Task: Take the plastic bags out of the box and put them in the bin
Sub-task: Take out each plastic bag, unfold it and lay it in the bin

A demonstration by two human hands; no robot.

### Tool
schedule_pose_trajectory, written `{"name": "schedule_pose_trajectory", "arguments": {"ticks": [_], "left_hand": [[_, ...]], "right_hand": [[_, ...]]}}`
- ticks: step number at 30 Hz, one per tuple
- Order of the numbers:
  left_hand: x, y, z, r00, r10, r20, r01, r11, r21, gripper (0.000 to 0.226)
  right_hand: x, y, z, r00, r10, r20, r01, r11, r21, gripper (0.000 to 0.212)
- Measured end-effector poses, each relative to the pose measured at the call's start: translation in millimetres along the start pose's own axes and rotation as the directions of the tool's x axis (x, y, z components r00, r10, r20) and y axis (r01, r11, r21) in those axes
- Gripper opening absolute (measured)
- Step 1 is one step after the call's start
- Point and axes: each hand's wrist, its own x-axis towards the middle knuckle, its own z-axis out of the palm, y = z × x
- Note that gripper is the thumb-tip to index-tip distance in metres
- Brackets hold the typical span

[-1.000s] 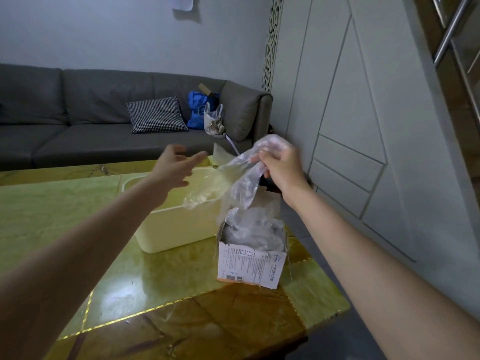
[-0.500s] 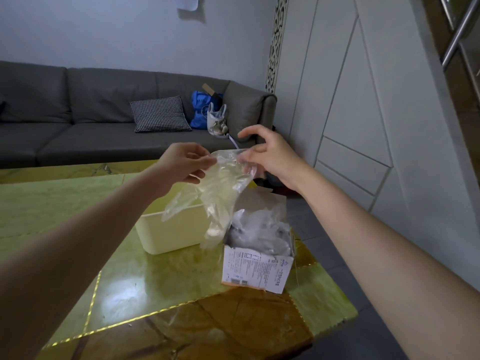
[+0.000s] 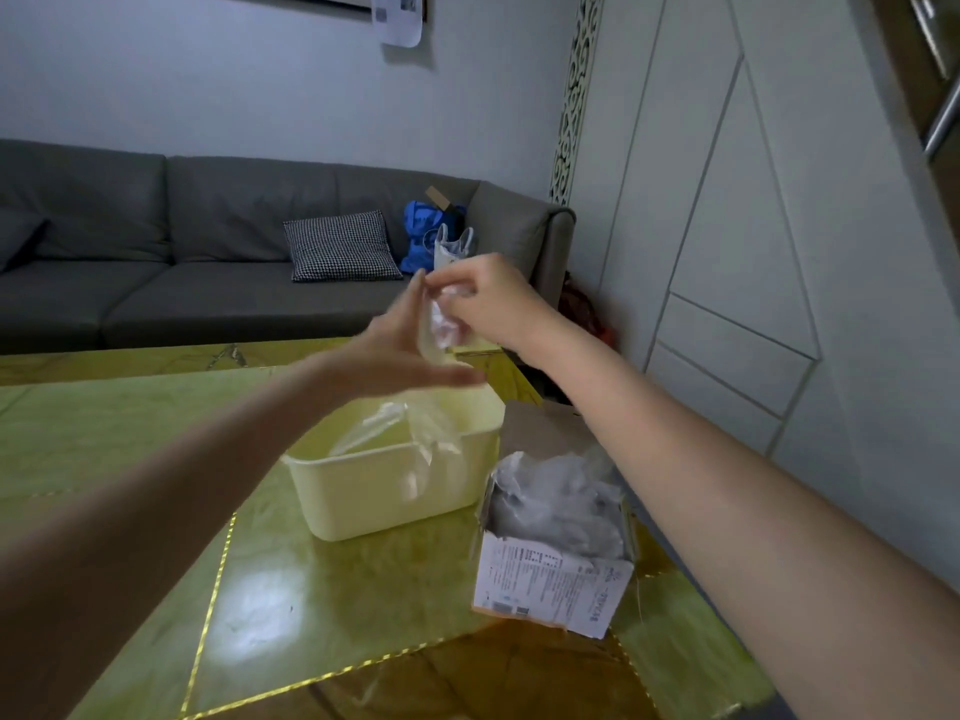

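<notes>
Plastic bags (image 3: 558,504): crumpled grey-clear wad, filling the open box (image 3: 550,589) at the near right of the green table (image 3: 260,605). Box stands close to the table's right edge, top flap back, label side facing near; little margin on that side, floor beyond. Judgement: kept there for short reach by the right arm.

Bin (image 3: 384,491), pale yellow, open top, sits just left of the box, touching or nearly so; can't tell which. Table surface left and near of bin is bare, so approach from the left is unobstructed.

One clear bag (image 3: 431,407) hangs over the bin, lower part draped across its right rim, partly inside. Judgement: held high to let it drop in.

Right hand (image 3: 488,304): fingers curled, pinching bag's top. Left hand (image 3: 400,350): blurred, fingers fairly straight beside the bag; grip can't be confirmed.

Far: grey sofa (image 3: 156,262) w/ checked cushion (image 3: 340,246), blue bag (image 3: 423,236); white wall panels (image 3: 727,252) at right.
</notes>
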Motion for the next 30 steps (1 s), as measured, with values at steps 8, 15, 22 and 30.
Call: {"name": "schedule_pose_trajectory", "arguments": {"ticks": [8,15,22,30], "left_hand": [[6,-52,-23,0.863,0.256,-0.435,0.194,0.627,0.755,0.033],[6,-84,-26,0.94,-0.305,0.155,-0.031,0.374,0.927,0.089],[32,-87,-3,0.708,-0.561,0.43,0.037,0.637,0.77,0.041],[55,-127,17,0.557,-0.744,0.37,-0.159,0.341,0.926,0.038]], "right_hand": [[14,26,-2,0.985,0.096,-0.142,-0.045,0.945,0.324,0.034],[33,73,53,0.897,0.29,0.335,-0.179,0.929,-0.324,0.051],[50,94,96,0.716,0.422,0.556,0.169,0.668,-0.725,0.039],[52,72,96,0.635,0.493,0.594,0.35,0.502,-0.791,0.023]]}}
